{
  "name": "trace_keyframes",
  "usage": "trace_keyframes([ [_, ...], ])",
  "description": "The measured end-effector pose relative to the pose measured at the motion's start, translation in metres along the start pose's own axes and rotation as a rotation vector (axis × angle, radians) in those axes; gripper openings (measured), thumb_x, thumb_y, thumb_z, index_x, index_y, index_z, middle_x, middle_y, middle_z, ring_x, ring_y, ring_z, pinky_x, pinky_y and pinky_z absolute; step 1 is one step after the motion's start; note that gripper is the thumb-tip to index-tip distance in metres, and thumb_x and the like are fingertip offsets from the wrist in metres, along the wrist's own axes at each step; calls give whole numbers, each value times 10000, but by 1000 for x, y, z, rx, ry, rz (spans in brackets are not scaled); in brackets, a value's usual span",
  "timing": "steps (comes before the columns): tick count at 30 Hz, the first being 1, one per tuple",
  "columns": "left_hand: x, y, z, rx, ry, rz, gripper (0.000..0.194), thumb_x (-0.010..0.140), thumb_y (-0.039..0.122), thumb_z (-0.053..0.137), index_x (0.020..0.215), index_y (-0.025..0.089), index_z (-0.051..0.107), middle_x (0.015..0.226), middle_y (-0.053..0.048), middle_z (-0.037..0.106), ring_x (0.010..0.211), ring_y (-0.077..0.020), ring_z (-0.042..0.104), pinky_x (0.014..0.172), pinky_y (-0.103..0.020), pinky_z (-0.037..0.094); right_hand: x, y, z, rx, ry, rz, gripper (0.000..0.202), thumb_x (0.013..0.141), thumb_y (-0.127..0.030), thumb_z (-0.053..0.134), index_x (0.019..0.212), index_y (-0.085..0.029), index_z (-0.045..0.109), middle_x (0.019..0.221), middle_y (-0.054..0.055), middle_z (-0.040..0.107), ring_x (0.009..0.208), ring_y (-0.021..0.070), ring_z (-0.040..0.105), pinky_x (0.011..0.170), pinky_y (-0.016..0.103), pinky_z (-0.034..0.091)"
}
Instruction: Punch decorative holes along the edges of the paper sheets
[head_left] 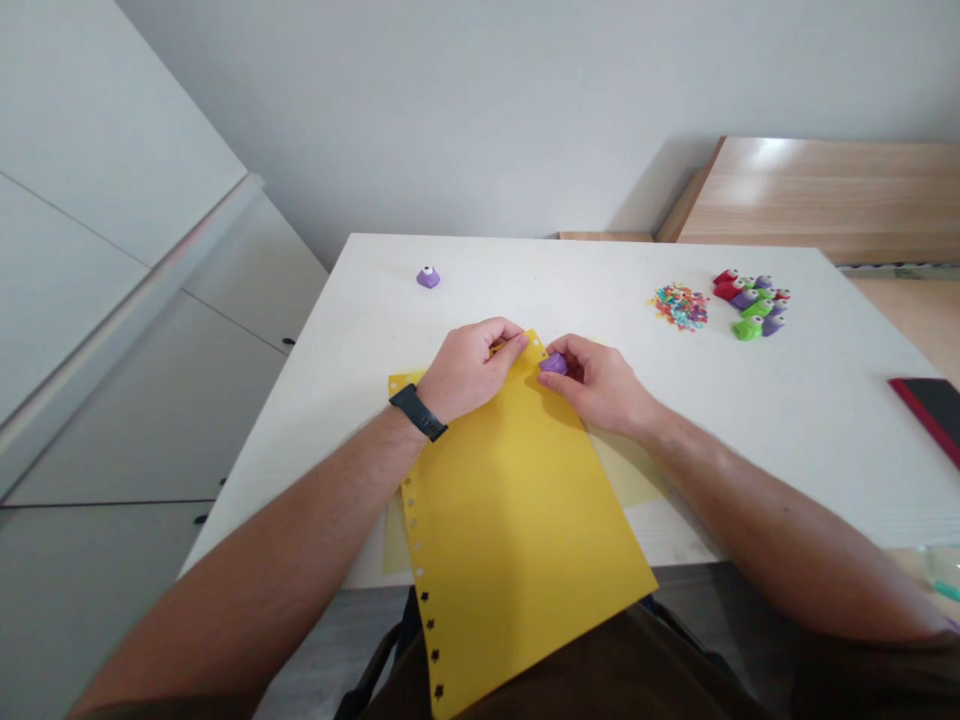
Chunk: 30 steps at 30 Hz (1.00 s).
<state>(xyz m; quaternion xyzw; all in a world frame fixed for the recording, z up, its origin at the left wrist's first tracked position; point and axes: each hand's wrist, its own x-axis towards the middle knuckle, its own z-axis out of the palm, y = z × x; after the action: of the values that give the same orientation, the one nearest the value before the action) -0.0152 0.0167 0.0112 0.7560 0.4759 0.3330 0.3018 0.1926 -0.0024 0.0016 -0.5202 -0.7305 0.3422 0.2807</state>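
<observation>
A yellow sheet of paper (525, 520) has a row of small star-shaped holes along its left edge, and more holes near its top edge. My left hand (472, 368) pinches the top edge of that sheet, fingers closed. A dark watch band circles the left wrist. At the sheet's upper right corner, my right hand (606, 382) grips a small purple craft punch (553, 364) between thumb and fingers. The punch touches the paper's edge; whether paper sits in its slot is hidden.
Another purple punch (428, 278) with an eye stands at the back left of the white table (315, 400). Colourful paper confetti (681, 306) is heaped at the right, beside several red, green and purple punches (748, 328). A dark red-edged object (930, 412) lies at the right edge.
</observation>
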Motion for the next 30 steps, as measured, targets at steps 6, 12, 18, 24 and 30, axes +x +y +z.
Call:
trace_keyframes([
  [6,0,0,0,-10,-3,-7,322,985,446,513,981,193,712,960,-28,764,858,-182,674,769,-283,489,1,-1,0,-7,9,-1,204,822,-331,690,971,-199,648,768,-16,658,643,125,555,596,258,413],
  [12,0,1,0,-18,-8,-20,345,983,473,509,995,195,712,970,-31,761,861,-183,672,775,-289,494,1,-2,1,5,13,9,203,818,-328,691,960,-190,645,763,-15,651,644,124,546,596,259,411],
  [18,-1,4,-2,-35,-72,-27,485,802,574,732,1110,202,681,1085,-55,745,944,-213,679,854,-325,518,1,-4,0,-10,14,-9,177,826,-286,653,970,-182,652,769,-5,655,642,123,538,594,256,405],
  [24,-2,7,-3,45,-84,21,723,677,574,833,1276,230,618,1284,-68,687,1134,-257,648,990,-368,490,0,-5,1,-2,11,-18,213,804,-242,650,1009,-183,657,810,13,680,677,136,566,613,256,416],
  [30,-1,8,-5,89,-112,55,632,703,563,822,1223,238,669,1219,-43,726,1097,-253,672,989,-353,485,-1,-9,0,-23,18,-37,234,793,-217,658,1022,-171,667,840,28,690,684,136,565,631,258,426],
])
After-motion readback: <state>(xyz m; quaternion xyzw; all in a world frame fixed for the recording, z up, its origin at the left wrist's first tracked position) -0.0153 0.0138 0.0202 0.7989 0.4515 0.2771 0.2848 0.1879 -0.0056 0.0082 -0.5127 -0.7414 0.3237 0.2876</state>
